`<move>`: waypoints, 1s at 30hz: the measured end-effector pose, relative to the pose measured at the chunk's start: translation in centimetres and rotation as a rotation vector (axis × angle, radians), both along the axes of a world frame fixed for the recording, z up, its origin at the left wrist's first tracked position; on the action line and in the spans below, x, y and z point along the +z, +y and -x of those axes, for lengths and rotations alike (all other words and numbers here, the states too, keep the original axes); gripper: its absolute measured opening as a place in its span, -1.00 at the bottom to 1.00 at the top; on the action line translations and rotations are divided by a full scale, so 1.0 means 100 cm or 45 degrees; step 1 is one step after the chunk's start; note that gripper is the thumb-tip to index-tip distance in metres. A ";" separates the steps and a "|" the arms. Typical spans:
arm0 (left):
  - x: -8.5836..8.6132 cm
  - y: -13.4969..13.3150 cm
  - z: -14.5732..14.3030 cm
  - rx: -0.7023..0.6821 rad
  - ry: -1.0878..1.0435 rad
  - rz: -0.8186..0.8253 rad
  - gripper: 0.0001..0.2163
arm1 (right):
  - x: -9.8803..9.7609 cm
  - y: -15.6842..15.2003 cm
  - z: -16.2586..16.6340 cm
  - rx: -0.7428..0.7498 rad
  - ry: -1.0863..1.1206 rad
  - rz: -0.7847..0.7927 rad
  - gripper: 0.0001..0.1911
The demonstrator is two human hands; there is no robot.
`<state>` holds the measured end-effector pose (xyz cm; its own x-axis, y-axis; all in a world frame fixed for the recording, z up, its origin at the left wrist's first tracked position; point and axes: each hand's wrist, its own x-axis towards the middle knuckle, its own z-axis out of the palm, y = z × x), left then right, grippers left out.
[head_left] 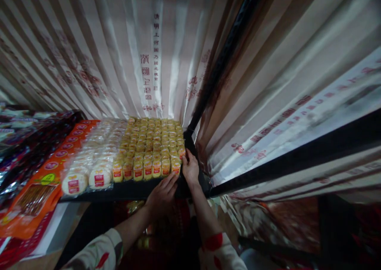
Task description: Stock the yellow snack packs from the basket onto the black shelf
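Rows of small yellow wrapped cakes (148, 143) with red labels stand packed closely on a black shelf (127, 190). My left hand (162, 192) is at the front right corner, palm down, its stretched fingertips against the bottom of the end cake packet (175, 167). On the right side of the block, my right hand (191, 169) rests its extended fingers and thumb against the outer packets. Neither hand visibly grips a packet, though the undersides of the fingers are hidden.
Left of the cakes are rows of round white packaged pastries (99, 178), then orange snack bags (35, 198) and dark shiny packets (18, 155). Pleated printed curtains (119, 52) hang behind and to the right. A black post (220, 60) and a black rail (282, 155) border the corner.
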<state>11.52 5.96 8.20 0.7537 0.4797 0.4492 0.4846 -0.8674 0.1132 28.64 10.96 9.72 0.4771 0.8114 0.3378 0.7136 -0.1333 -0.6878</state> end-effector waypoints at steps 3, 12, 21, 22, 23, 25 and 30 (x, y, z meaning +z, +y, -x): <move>-0.002 0.000 0.000 0.001 0.003 0.006 -0.67 | 0.000 -0.002 0.004 0.006 0.028 -0.014 -0.49; 0.002 -0.001 -0.001 -0.004 0.036 0.066 -0.66 | -0.001 0.001 0.007 0.151 0.039 -0.093 -0.56; 0.000 -0.001 -0.003 0.010 0.037 0.036 -0.67 | -0.007 0.001 0.002 0.149 0.082 -0.101 -0.58; 0.000 -0.002 -0.003 0.012 0.028 0.031 -0.67 | -0.007 0.001 0.001 0.145 0.103 -0.093 -0.57; 0.001 -0.002 -0.003 0.013 0.018 0.024 -0.67 | -0.006 0.001 0.000 0.132 0.134 -0.086 -0.56; 0.001 -0.002 -0.003 0.011 -0.005 0.011 -0.67 | -0.005 -0.001 -0.001 0.086 0.221 -0.081 -0.52; 0.004 -0.002 -0.002 -0.009 -0.082 -0.004 -0.66 | 0.003 -0.006 0.000 0.041 0.460 -0.083 -0.43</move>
<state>11.75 5.76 8.56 0.7266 0.4730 0.4984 0.4701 -0.8712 0.1415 28.69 10.33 10.07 0.5495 0.8103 0.2035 0.4260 -0.0622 -0.9026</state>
